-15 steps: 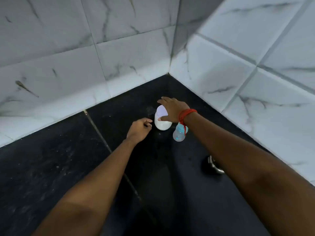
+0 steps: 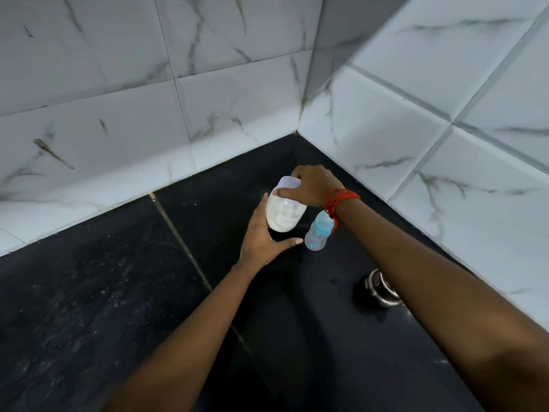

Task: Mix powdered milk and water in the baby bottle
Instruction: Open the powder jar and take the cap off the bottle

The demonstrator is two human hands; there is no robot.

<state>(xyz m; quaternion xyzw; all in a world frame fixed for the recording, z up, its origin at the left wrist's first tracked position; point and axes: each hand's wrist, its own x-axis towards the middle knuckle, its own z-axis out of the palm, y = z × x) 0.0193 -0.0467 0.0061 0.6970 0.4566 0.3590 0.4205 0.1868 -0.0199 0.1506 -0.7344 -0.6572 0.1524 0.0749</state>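
A clear jar of white powder (image 2: 283, 215) with a pale lilac lid stands near the corner of the black counter. My right hand (image 2: 312, 185) grips its lid from above. Against the jar's left side and base my left hand (image 2: 264, 236) is cupped, fingers spread, thumb reaching under it. Just right of the jar stands the baby bottle (image 2: 318, 233), clear with a light blue collar, partly behind my right wrist with its red thread band.
Black stone counter (image 2: 118, 292) meets white marble-look tiled walls (image 2: 148, 99) at a corner behind the jar. A steel and black vessel (image 2: 380, 289) sits at the right, partly hidden by my right forearm.
My left hand has opened from a loose fist and moved up against the jar's side. The right hand has stayed on the lid.
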